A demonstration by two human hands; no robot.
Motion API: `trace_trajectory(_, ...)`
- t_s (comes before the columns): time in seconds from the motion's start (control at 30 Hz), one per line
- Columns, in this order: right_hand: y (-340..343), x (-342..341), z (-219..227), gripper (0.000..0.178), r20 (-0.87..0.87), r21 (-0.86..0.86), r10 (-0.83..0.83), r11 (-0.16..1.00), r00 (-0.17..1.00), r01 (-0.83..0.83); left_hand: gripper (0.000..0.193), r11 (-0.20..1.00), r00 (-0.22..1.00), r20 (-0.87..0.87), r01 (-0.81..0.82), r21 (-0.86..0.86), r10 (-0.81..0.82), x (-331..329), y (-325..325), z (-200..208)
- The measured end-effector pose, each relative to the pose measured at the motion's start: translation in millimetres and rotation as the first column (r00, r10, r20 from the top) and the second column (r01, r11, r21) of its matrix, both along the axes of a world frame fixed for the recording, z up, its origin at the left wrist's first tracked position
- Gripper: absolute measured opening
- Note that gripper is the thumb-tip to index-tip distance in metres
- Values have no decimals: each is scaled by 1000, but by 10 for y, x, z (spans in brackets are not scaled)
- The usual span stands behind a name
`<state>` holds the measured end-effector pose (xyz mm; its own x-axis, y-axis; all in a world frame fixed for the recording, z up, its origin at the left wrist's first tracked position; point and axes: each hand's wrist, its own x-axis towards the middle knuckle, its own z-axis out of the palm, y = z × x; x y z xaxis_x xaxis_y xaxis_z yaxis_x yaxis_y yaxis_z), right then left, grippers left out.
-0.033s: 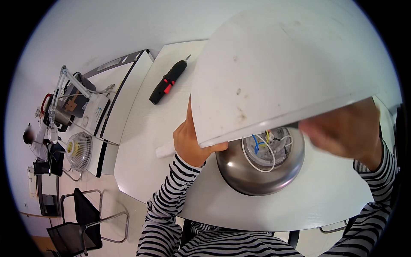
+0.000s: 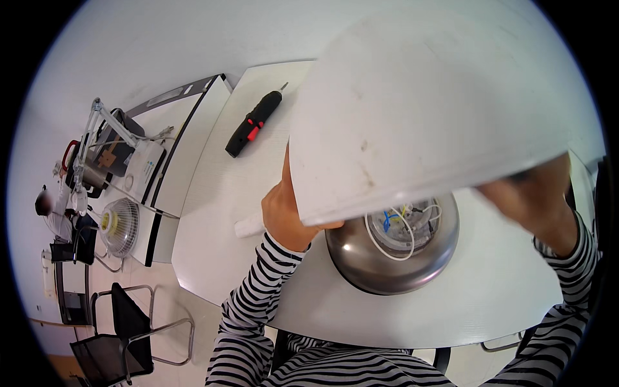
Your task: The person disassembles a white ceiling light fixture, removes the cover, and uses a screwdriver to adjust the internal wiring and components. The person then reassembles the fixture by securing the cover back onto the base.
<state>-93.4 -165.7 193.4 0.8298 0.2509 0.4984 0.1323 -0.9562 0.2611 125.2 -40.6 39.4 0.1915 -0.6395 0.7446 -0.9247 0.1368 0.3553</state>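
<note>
A large white dome-shaped shade (image 2: 412, 116) with brown smudges fills the upper right, held tilted above the table. My left hand (image 2: 284, 213) is closed on its lower left edge, thumb along the rim. My right hand (image 2: 532, 197) is at the shade's right edge; it is smeared by motion and its fingers are partly hidden behind the shade, so I cannot tell its grip. Under the shade sits a round brushed-metal lamp base (image 2: 387, 274). In its middle, white, blue and yellow-green wires show around a clear round part (image 2: 419, 238). The shade covers the base's far side.
A black and red electric screwdriver (image 2: 253, 124) lies on the white table (image 2: 222, 193), far left. Near my left wrist is a white roll (image 2: 249, 226). Further left are a side table with a desk lamp (image 2: 97, 119), a fan heater (image 2: 120, 227), black chairs (image 2: 122, 342) and another person (image 2: 59, 222).
The shade's lower rim has tipped a little lower over the lamp base. My right hand has shifted slightly to the right. My left hand stays in place.
</note>
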Motion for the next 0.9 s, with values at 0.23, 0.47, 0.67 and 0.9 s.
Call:
trace_trajectory(0.23, -69, 30, -117, 25, -4, 107, -75, 991, 997, 75, 74, 999, 998, 59, -31, -15, 32, 48, -11, -49)
trace_trajectory(0.47, -59, 44, -102, 23, 27, -189, 20, 982, 999, -15, 63, 994, 998, -43, -38, 99, 43, 36, 43, -46)
trace_trajectory(0.67, -68, -32, -133, 24, -237, 291, -183, 924, 954, 250, 40, 995, 984, -177, 8, 103, 10, -1, 34, -43)
trace_trajectory(0.9, -128, 95, -114, 22, -146, 319, -133, 932, 980, 174, 66, 1000, 997, 75, -8, -24, 10, 96, 2, -81)
